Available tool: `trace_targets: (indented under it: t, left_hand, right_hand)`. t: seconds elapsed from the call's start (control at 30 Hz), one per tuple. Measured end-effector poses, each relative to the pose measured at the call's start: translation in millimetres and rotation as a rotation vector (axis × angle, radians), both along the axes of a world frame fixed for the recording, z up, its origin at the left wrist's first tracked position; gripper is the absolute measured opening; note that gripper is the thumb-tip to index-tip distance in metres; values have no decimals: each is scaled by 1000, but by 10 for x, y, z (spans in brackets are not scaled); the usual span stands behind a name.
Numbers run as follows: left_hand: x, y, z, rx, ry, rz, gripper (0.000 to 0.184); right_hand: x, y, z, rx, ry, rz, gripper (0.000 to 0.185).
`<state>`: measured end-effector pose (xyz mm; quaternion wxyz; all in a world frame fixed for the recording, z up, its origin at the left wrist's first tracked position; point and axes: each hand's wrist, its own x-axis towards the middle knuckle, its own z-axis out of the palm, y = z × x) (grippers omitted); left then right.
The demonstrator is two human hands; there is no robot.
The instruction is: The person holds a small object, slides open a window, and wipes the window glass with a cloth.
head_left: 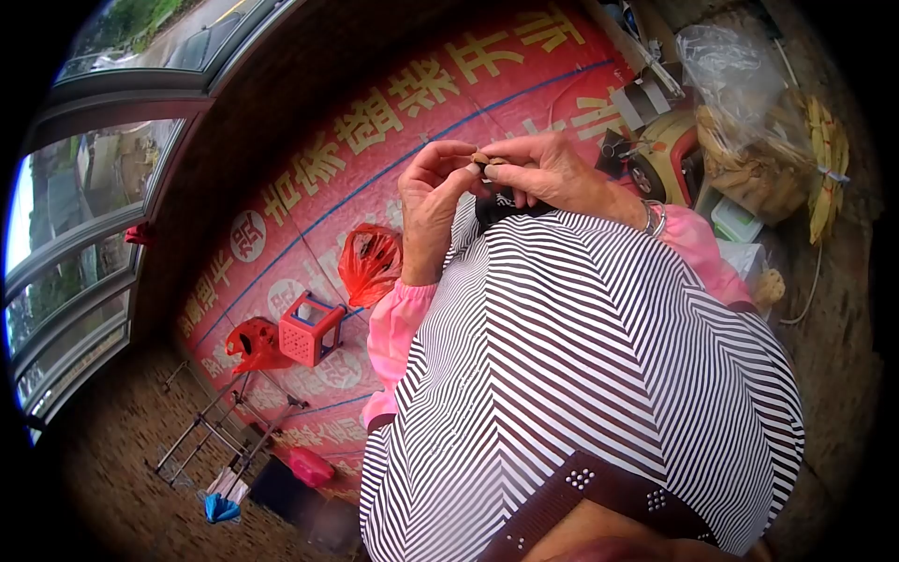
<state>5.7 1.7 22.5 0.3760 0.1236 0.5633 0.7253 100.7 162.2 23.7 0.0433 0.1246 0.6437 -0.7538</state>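
Raised in front of my chest, both hands meet at the fingertips. My left hand (429, 201) is closed in a pinch, thumb against fingers, on a small brown nut-like piece (480, 158). Thumb and forefinger of my right hand (552, 173) pinch the same piece from the other side. It is too small to name surely, and the fingertips partly cover it; a dark spot shows at its lower edge. Below the hands, black cloth (506, 208) lies over my lap beside my striped top (571, 309).
A red banner sheet (375, 159) with yellow characters covers the floor. On it are red plastic bags (372, 264) and a pink stool (311, 330). A toy car (660, 159), clear plastic (719, 56) and bundled dry strips (824, 169) lie at right. Windows (84, 178) are at left.
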Motion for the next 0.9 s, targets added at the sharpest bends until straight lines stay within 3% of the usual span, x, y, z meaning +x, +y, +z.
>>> trace_targets:
  t: [0.47,0.9]
  left_hand:
    - [51,-34,-117,56,-30,1,24]
    - [131,18,-50,64,16,28,24]
  right_hand:
    - [38,15,-111,-75,-13,8,31]
    - [87,-5,-39,94,24,-2,28]
